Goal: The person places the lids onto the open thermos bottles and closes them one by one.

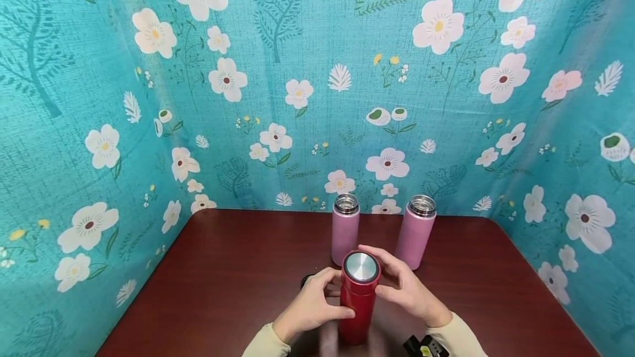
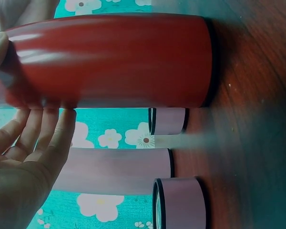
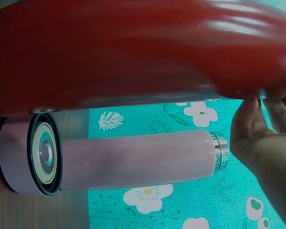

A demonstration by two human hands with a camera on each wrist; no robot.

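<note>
A red thermos bottle point(image 1: 358, 307) with a silver-topped lid point(image 1: 361, 266) stands upright in front of me, its base right at the tabletop. My left hand point(image 1: 315, 303) grips its body from the left, thumb in front and fingers at the far side. On the other side my right hand point(image 1: 410, 291) holds the upper part, with thumb and fingers around the lid. Behind are two pink thermos bottles, one in the middle point(image 1: 345, 236) and one at the right point(image 1: 415, 236), both with bare metal mouths.
Pink lids with black rims sit on the table: the left wrist view has a farther lid point(image 2: 170, 121) and a nearer lid point(image 2: 185, 205), and the right wrist view has a lid point(image 3: 20, 155) beside a pink bottle. A flowered teal cloth point(image 1: 297, 142) surrounds the dark-red table point(image 1: 223, 269).
</note>
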